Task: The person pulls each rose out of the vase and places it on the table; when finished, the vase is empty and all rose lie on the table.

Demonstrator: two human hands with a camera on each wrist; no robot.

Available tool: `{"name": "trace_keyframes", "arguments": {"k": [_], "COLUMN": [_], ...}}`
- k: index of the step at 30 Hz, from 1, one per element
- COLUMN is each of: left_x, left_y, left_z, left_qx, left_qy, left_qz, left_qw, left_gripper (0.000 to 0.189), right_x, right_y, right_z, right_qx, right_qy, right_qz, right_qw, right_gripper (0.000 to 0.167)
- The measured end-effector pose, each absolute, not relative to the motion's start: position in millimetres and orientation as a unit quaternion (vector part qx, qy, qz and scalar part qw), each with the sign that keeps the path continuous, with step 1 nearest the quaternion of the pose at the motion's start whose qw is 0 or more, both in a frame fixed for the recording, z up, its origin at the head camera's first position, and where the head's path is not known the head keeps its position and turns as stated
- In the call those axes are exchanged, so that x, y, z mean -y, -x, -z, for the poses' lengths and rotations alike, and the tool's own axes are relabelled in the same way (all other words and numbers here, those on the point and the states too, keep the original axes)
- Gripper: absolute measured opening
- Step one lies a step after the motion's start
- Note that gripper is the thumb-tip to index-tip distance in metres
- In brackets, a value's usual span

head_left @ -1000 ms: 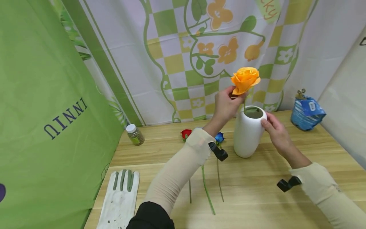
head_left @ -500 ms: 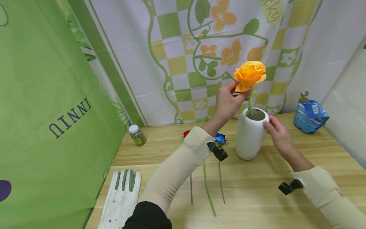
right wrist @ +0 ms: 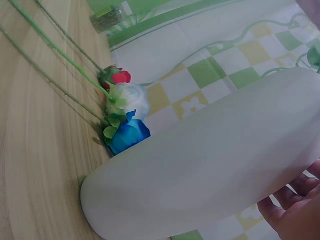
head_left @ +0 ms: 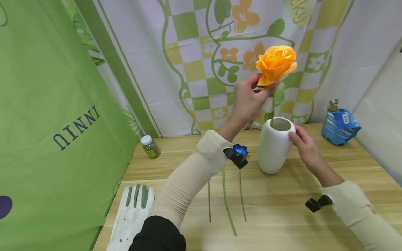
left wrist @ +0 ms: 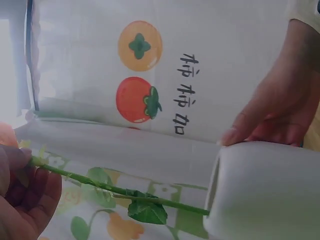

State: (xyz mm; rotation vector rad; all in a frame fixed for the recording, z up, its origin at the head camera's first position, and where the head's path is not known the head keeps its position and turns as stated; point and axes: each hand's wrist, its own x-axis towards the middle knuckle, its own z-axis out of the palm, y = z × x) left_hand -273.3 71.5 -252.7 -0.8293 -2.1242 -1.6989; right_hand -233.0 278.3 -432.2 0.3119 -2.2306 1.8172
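My left hand [head_left: 249, 99] pinches an orange rose [head_left: 276, 64] just beneath its bloom, above a white vase [head_left: 274, 150]. Its green stem [left wrist: 115, 189], bearing leaves, slants down to the vase's mouth, where the lower end is hidden inside. My right hand [head_left: 306, 148] grips the upper right side of the upright vase, thumb near the rim and the other fingers largely behind it. On the table left of the vase lie a blue rose [right wrist: 129, 134], a white rose [right wrist: 132, 97] and a red rose [right wrist: 121, 77]; my left arm hides part of them in the head view.
The wooden table [head_left: 276, 216] also holds a white work glove [head_left: 130, 216], a small jar with a white lid [head_left: 150, 147] and a blue bag [head_left: 340, 126] at the back right. A patterned curtain [head_left: 141, 69] hangs behind, and a green cloth [head_left: 47, 104] on the left.
The left hand has risen with the orange rose, baring more stem and leaves above the rim. The right hand stays on the vase, which has barely moved.
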Motion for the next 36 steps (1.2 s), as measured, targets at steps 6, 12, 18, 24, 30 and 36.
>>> {"name": "trace_keyframes", "arguments": {"k": [6,12,18,24,30,36], "left_x": [-67,-68,-67,-65,-59,-48], "left_y": [274,273,265,259,261,273], "left_z": [231,204,186,168,159,175], "left_qx": [0.731,0.738,0.747,0.736,0.723,0.735], "left_qy": [0.305,0.317,0.331,0.321,0.307,0.265], "left_qz": [0.581,0.566,0.552,0.568,0.591,0.595], "left_qw": [0.187,0.185,0.169,0.180,0.184,0.191], "left_gripper": [0.028,0.028,0.031,0.028,0.023,0.021], "right_x": [-280,-279,-276,-276,-274,-275], "right_y": [234,235,234,234,233,232], "right_z": [434,435,435,435,436,437], "right_qx": [0.759,0.748,0.732,0.727,0.735,0.747], "right_qy": [-0.109,-0.117,-0.124,-0.127,-0.121,-0.114], "right_qz": [-0.629,-0.641,-0.658,-0.663,-0.654,-0.640], "right_qw": [0.128,0.125,0.125,0.130,0.132,0.139], "right_gripper": [0.036,0.035,0.034,0.037,0.038,0.043]}}
